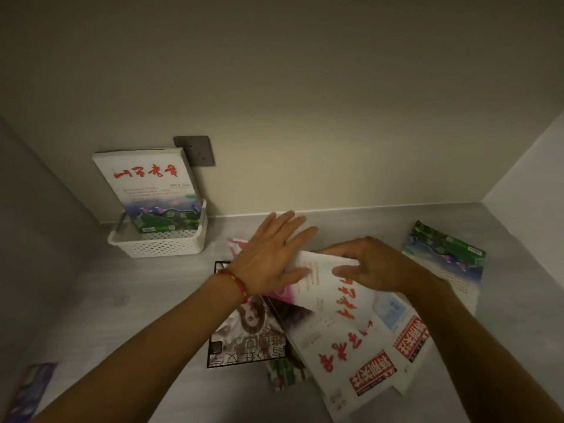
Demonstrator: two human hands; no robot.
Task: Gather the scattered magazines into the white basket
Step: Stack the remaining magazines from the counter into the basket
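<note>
Purple magazine [29, 389] cut by the lower-left edge; pink magazine [244, 248] mostly hidden under the left hand [268, 261].

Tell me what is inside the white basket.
The white basket holds a magazine standing upright and leaning back against the wall. Its bottom edge and the basket floor are hidden by the basket's front wall.

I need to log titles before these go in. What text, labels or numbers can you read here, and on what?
Nothing can be quoted with confidence; all print is upside down to the camera and blurred.
Magazine in basket: red brush-style Chinese title, unreadable; fine print too small.
White magazine under both hands: same red title, plus white characters on a red block, unreadable.
Portrait magazine: large outlined Chinese characters, blurred.
Right magazine: red fine print, too small.
Wall socket: no markings.
</note>
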